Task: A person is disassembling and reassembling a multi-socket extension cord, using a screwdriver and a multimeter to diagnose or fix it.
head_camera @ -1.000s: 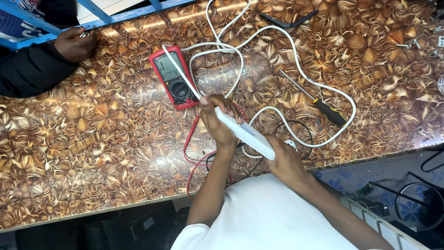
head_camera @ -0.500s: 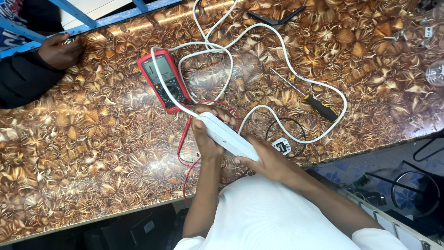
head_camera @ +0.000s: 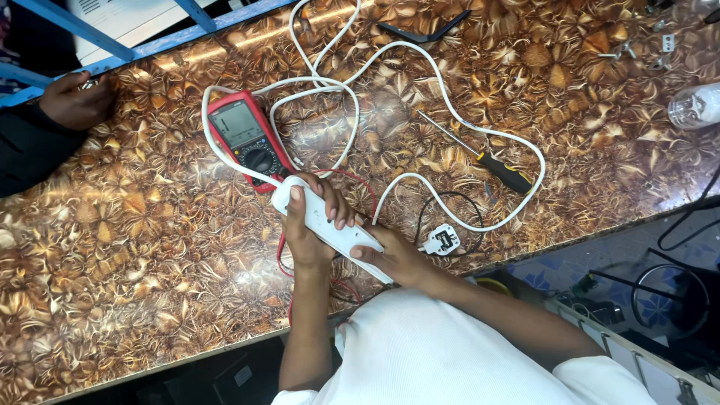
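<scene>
Nearest the camera, the person in a white top holds a long white plastic power strip (head_camera: pixel 330 226) slantwise just above the near edge of the glossy brown flower-patterned bench (head_camera: pixel 135 247). The left hand (head_camera: pixel 309 225) grips the strip's upper end, thumb lying along its top face and fingers (head_camera: pixel 339 212) curled round its far side, closed firmly on it. The right hand (head_camera: pixel 399 259) clasps the lower end, its thumb pressed on the top and the rest of the hand wrapped beneath. Thin red test leads (head_camera: pixel 283 251) loop under the left wrist. Just right of the hands lies a white three-pin plug (head_camera: pixel 442 240), with a thin black wire (head_camera: pixel 450 199) arcing above it. The strip's white cable (head_camera: pixel 420 75) runs from its upper end in wide loops across the bench. Just beyond the left hand sits a red-cased multimeter with a grey screen and a black dial (head_camera: pixel 247 139). Farther right lies a screwdriver with a black and yellow handle (head_camera: pixel 484 157). At the far left edge, another person's hand in a dark sleeve (head_camera: pixel 75 101) rests beside a blue metal frame (head_camera: pixel 150 46).
</scene>
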